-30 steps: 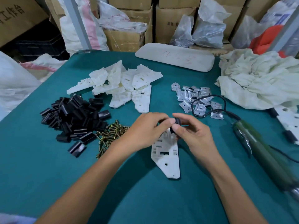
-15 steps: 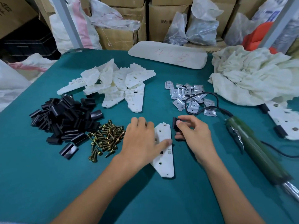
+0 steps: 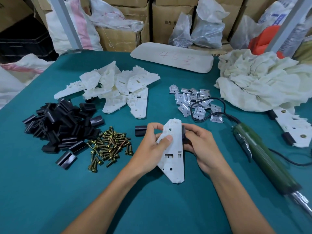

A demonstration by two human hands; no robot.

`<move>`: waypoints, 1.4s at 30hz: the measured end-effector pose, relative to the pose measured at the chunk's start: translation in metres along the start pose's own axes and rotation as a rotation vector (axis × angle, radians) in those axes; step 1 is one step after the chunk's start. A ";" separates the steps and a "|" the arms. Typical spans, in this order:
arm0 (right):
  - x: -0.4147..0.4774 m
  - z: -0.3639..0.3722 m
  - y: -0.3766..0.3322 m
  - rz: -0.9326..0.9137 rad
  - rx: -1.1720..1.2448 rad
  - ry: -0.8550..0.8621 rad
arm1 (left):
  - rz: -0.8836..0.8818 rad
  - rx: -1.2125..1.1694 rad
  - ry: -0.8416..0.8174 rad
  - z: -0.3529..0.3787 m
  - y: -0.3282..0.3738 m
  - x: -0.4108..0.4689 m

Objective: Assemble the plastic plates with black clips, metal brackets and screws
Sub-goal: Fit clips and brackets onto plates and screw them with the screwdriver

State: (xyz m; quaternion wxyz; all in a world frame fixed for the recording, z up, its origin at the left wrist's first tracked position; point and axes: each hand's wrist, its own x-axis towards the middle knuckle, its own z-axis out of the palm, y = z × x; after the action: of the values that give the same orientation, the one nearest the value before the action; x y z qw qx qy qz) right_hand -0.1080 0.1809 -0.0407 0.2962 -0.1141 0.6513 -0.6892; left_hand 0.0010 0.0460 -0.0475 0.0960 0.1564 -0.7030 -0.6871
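The left hand (image 3: 148, 149) is gripping the plate (image 3: 173, 159), the right hand (image 3: 202, 149) pinching a clip (image 3: 184, 135) onto its right edge. Lying on the table (image 3: 50, 191) a moment ago, the plate is now being held up mid-frame: clip fitting is likely starting.

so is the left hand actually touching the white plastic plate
Touching. The head view shows the left hand gripping the white plastic plate, its thumb pressed flat on the plate's face.
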 end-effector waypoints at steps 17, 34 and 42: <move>-0.008 0.010 0.004 -0.168 -0.245 0.213 | 0.050 0.123 0.089 0.007 -0.006 0.000; 0.029 0.101 -0.070 -0.427 -1.344 -0.352 | 0.192 0.189 0.043 0.007 0.000 0.004; 0.063 0.120 -0.075 -0.274 -1.451 -0.512 | 0.075 0.057 0.040 0.006 -0.006 0.009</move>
State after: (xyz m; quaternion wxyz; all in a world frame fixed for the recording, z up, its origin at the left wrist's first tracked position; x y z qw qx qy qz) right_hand -0.1122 0.0443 0.0320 0.2008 -0.5144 0.8304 -0.0738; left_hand -0.0093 0.0481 -0.0549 0.1312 0.1462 -0.7257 -0.6593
